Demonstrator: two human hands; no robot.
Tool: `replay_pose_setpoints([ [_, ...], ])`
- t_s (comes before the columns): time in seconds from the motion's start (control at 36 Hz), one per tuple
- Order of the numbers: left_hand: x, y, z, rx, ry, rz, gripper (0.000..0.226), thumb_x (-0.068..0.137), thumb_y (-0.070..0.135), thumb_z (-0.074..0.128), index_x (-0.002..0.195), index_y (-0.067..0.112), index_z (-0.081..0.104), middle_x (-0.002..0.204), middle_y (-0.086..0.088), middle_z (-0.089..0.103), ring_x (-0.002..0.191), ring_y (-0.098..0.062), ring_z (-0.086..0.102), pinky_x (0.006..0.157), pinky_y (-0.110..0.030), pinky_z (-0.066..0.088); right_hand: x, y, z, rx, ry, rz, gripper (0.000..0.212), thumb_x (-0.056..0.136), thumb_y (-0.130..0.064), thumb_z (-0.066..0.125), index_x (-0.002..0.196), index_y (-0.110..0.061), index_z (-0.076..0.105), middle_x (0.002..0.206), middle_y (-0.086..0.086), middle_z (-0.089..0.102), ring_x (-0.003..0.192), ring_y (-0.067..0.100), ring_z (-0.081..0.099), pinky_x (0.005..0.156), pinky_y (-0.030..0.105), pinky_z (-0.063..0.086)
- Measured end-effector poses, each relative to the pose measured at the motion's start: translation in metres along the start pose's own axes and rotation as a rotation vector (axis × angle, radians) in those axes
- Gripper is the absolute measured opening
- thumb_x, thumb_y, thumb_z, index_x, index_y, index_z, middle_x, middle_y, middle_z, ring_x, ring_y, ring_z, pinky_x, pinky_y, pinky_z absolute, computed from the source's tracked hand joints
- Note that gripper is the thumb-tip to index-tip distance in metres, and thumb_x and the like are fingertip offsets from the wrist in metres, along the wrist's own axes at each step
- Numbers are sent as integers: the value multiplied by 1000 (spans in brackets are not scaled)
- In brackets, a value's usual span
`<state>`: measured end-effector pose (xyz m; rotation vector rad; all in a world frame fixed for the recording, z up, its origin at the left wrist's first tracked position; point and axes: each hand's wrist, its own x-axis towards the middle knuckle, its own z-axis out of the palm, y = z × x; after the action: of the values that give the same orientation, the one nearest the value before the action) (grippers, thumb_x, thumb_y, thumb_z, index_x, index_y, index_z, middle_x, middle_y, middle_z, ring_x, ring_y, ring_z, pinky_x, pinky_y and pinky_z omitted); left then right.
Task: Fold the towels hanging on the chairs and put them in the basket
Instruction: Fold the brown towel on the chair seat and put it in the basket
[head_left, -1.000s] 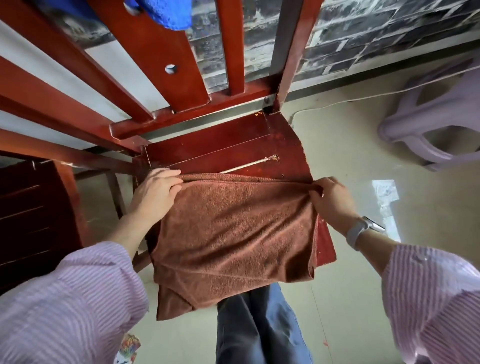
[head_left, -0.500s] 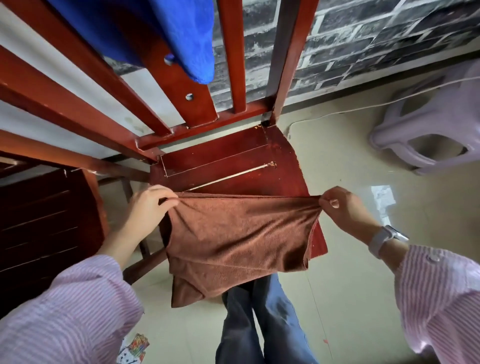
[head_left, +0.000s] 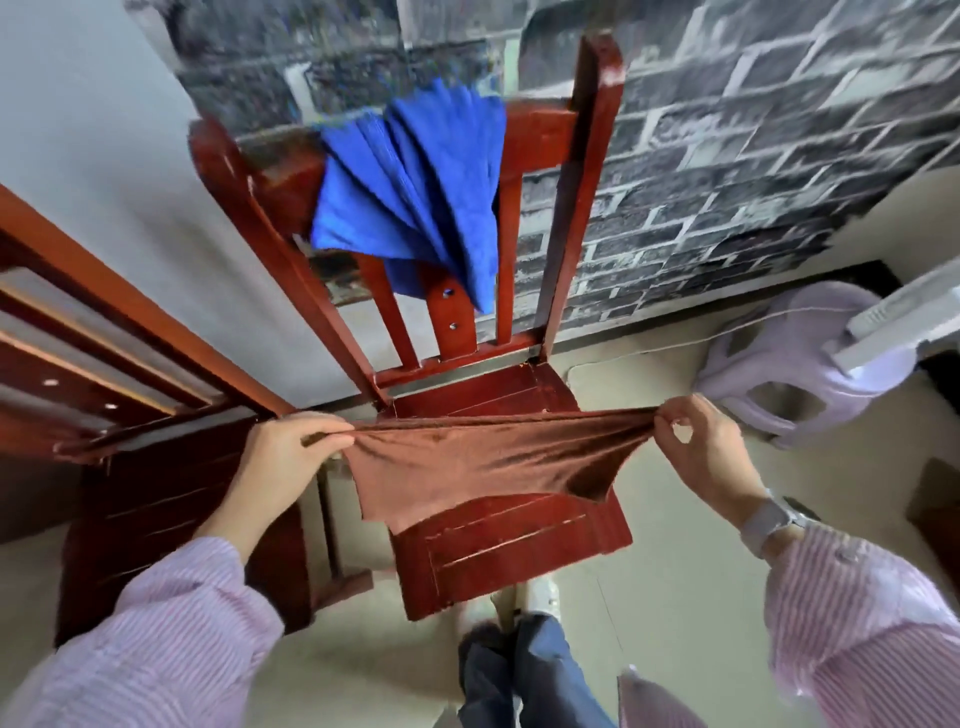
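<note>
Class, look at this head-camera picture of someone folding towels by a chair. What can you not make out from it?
- Basket: nowhere in the head view.
- Brown towel: motion-blurred, so its fold layers are unclear; the left hand and right hand cover its pinched corners.
- Blue towel: blurred; the chair back hides the part behind.
- Lilac stool: partly covered by a white object.

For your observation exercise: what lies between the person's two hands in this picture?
In the head view, the brown towel is stretched taut between the left hand and the right hand, each gripping one end, above the red chair seat.
</note>
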<state>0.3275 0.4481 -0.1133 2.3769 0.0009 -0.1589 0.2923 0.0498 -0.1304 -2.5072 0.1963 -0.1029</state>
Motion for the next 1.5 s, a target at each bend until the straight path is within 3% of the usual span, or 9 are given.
replay_pose_setpoints([
  [0.28, 6, 59, -81, -84, 160, 118, 23, 79, 3, 67, 81, 26, 67, 83, 7, 67, 77, 20, 56, 76, 3, 39, 31, -65, -80, -69, 112, -187, 4, 79, 2, 62, 82, 2, 59, 77, 4, 53, 69, 22, 53, 62, 16, 29],
  [0.39, 12, 79, -98, -108, 272, 144, 15, 80, 4, 66, 85, 17, 70, 86, 1, 68, 75, 21, 55, 76, 1, 39, 40, -90, -104, 46, 237, -142, 6, 80, 2, 61, 86, 2, 62, 80, 6, 58, 71, 21, 54, 62, 7, 35],
  [0.53, 25, 97, -114, 9, 161, 183, 21, 78, 2, 68, 78, 23, 69, 85, 3, 65, 71, 10, 56, 66, 0, 36, 57, -100, -120, -148, 11, -233, 6, 81, -2, 60, 86, 0, 63, 83, 12, 63, 80, 31, 61, 73, 29, 43],
  [0.67, 29, 100, -124, -134, 239, 115, 26, 81, 4, 65, 76, 30, 66, 84, 7, 66, 69, 1, 58, 64, 0, 39, 63, -118, -131, -76, 237, -259, 6, 79, 5, 60, 86, 7, 60, 83, 19, 64, 73, 25, 56, 66, 20, 33],
  [0.89, 24, 115, -133, -225, 253, 98, 12, 81, -1, 63, 89, 6, 69, 88, -7, 67, 66, 17, 57, 68, 3, 39, 64, -124, -138, 22, 245, -233, 3, 82, 0, 59, 85, 1, 60, 77, 5, 57, 74, 19, 53, 68, 18, 34],
  [1.17, 22, 123, -140, -215, 195, 85, 15, 81, 1, 64, 93, 10, 62, 58, 30, 62, 67, 24, 54, 65, 6, 34, 67, -116, -138, 72, 240, -260, 18, 82, 2, 61, 99, 3, 58, 86, 8, 61, 77, 19, 56, 74, 13, 37],
  [1.28, 26, 119, -134, -133, 208, 77, 18, 80, 0, 65, 95, 7, 69, 82, 5, 70, 80, 2, 63, 69, 3, 38, 73, -107, -130, -51, 211, -360, 22, 82, 7, 58, 102, 3, 66, 92, 17, 66, 82, 28, 63, 81, 26, 43],
  [1.33, 31, 116, -128, -40, 210, 63, 18, 80, 0, 65, 96, 6, 71, 93, -7, 70, 84, -11, 61, 77, -9, 40, 78, -102, -124, -77, 193, -367, 20, 81, 8, 58, 97, 2, 68, 89, 18, 66, 82, 31, 63, 79, 28, 44],
  [1.5, 53, 108, -102, 188, 291, 53, 14, 82, 7, 62, 88, 13, 74, 92, -6, 71, 89, -21, 63, 79, -25, 41, 102, -90, -99, -108, 169, -293, 17, 83, 5, 55, 93, 0, 68, 89, 18, 65, 81, 36, 62, 76, 43, 51],
])
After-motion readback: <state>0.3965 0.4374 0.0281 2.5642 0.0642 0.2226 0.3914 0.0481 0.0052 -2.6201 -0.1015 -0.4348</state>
